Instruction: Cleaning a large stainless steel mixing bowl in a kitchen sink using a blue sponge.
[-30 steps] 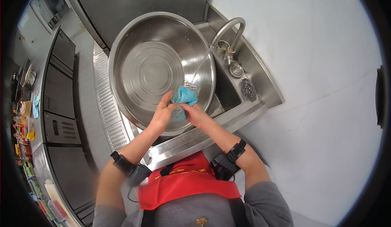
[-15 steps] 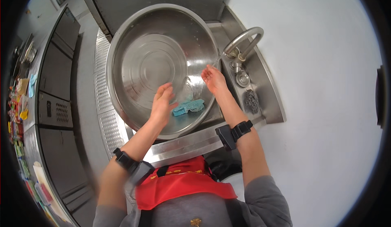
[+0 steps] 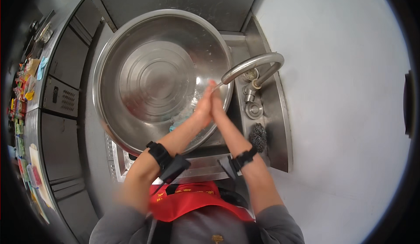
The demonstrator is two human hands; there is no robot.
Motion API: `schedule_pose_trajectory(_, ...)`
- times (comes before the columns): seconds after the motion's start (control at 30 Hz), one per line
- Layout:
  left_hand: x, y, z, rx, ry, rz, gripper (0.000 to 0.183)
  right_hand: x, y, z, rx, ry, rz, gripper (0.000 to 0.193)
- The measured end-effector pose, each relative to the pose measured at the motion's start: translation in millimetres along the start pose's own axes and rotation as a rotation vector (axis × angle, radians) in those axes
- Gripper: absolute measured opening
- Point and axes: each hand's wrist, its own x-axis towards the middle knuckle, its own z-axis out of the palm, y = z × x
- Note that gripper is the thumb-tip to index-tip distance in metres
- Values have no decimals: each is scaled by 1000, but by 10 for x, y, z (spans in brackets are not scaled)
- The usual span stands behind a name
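Left grip [image 3: 201, 111] and right grip [image 3: 217, 103] are pressed flat together, fingers straight, nothing seen to be grasped, just beside the gooseneck faucet [image 3: 251, 64]. The teal cloth [image 3: 173, 127] is mostly hidden below-left of them, in the steel basin [image 3: 110, 80]. Tbh, water [image 3: 218, 86] could easily be splashed over the rim, since the palms are held so near it; knuckles could get knocked on the faucet too.
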Motion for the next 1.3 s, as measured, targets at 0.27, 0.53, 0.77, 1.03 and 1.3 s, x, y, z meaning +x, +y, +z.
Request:
schedule_pose_trajectory(0.27, 384, 281, -595, 1945, 246, 595, 49, -571, -156, 608, 471, -61, 155, 53)
schedule_pose_trajectory(0.53, 16, -1, -322, 1980, -88, 551, 38, 127, -104, 14, 440, -235, 486, 14)
schedule_pose_trajectory(0.77, 187, 173, -106, -485, 7, 233, 37, -79, -380, 470, 785, -42, 199, 24)
schedule_pose_trajectory(1.03, -8, 177, -401, 1235, 39, 801, 58, 224, 156, 189, 1088, -850, 393, 29)
schedule_pose_trajectory(1.3, -1045, 788, -1337, 1690, 345, 706, 41, 141, 718, -40, -434, -424, 357, 39)
